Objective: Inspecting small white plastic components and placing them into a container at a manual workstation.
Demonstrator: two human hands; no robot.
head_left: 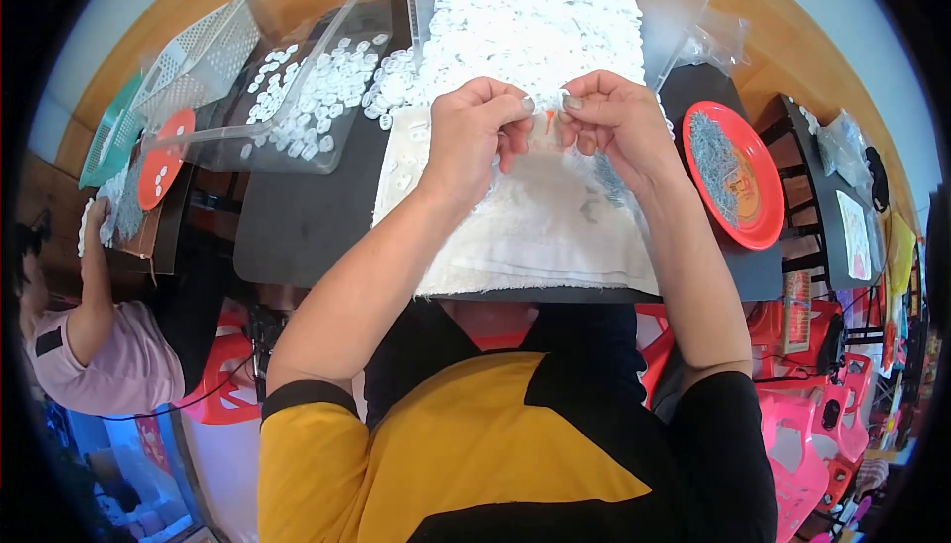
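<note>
My left hand (474, 132) and my right hand (622, 127) are raised close together over a folded cream cloth (535, 236). Thumb and forefinger are pinched on each side. Whatever they grip is too small to make out. Between them shows a small orange-red mark or piece (549, 122); whether it hangs or lies on the cloth, I cannot tell. Just beyond my fingers a large heap of small white oval plastic pieces (530, 28) fills a clear bin (674, 8). A few similar white pieces (404, 174) lie on the cloth's left side.
A red plate (763, 201) holding thin grey metal pieces (715, 162) stands right on the dark table (297, 221). Left is a clear tub (238, 152) with scattered white pieces. A person in a pink shirt (119, 360) works at far left, beside a white basket (198, 62).
</note>
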